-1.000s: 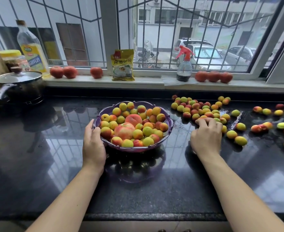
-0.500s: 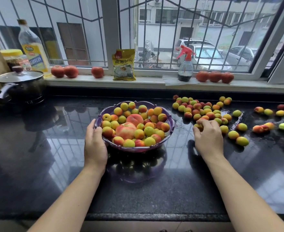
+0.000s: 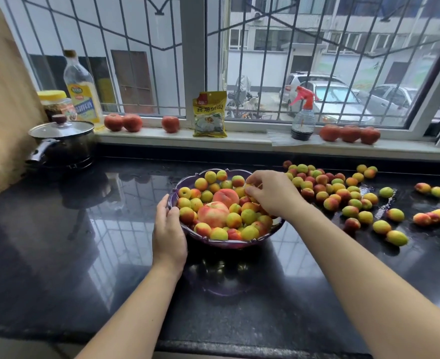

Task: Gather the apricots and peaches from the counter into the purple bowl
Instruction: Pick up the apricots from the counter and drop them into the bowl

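Black polished desk (image 3: 84,255) runs under a barred window. On it the purple bowl (image 3: 229,245), heaped with apricots and two peaches (image 3: 213,215), sits against my left hand (image 3: 169,235), whose fingers curl on its near rim. My right hand (image 3: 274,194) hovers over the heap, fingers pinched on an apricot (image 3: 250,188). Beyond those fingers, loose apricots (image 3: 343,193) lie scattered.
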A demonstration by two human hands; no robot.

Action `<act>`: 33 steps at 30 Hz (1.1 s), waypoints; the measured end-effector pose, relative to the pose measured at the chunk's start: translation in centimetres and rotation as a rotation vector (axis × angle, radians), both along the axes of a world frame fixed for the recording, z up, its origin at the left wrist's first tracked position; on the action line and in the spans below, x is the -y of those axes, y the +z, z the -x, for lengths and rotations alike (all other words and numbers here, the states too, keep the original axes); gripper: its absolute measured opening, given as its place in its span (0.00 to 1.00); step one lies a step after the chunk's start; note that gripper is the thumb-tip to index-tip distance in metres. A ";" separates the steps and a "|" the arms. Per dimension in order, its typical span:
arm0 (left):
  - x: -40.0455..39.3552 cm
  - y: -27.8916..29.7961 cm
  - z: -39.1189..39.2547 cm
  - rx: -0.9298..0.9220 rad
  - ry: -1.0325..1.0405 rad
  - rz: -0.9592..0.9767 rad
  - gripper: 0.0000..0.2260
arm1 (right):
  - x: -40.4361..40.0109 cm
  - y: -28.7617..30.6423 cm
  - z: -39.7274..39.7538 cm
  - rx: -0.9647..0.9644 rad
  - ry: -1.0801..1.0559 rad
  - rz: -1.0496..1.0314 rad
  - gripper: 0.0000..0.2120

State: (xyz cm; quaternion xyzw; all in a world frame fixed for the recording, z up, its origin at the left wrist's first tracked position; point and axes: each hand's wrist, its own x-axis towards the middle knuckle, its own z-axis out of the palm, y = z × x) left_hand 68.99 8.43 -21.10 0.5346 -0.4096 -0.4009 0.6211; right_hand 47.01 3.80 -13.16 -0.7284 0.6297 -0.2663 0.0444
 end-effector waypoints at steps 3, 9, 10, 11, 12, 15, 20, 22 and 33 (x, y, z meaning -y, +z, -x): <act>0.2 0.0 0.0 0.003 0.012 0.008 0.14 | -0.5 -0.5 1.2 0.165 -0.042 0.104 0.11; 0.0 0.0 -0.1 0.011 0.002 -0.010 0.26 | -4.4 -4.0 8.5 0.317 -0.391 0.340 0.08; 0.0 0.0 0.0 0.008 0.008 -0.014 0.25 | -4.9 -5.3 10.0 0.240 -0.491 0.326 0.09; 0.0 0.1 0.0 0.003 0.011 -0.021 0.24 | -5.4 -6.6 11.1 0.161 -0.576 0.260 0.11; -0.1 0.2 0.0 -0.002 0.012 -0.022 0.22 | -5.6 -7.6 11.9 0.110 -0.653 0.142 0.14; 0.0 0.0 0.0 -0.015 0.017 -0.027 0.20 | -6.0 -8.2 12.1 0.115 -0.754 -0.103 0.18; 0.1 -0.4 -0.1 -0.035 0.028 -0.027 0.26 | -6.0 -8.2 12.3 0.090 -0.763 -0.066 0.16; 0.2 -0.6 -0.2 -0.042 0.025 -0.020 0.27 | -6.1 -8.2 12.5 0.096 -0.774 -0.042 0.15; 0.0 -0.2 0.0 -0.067 0.003 -0.009 0.23 | -6.5 -6.6 9.3 0.465 -0.404 0.120 0.10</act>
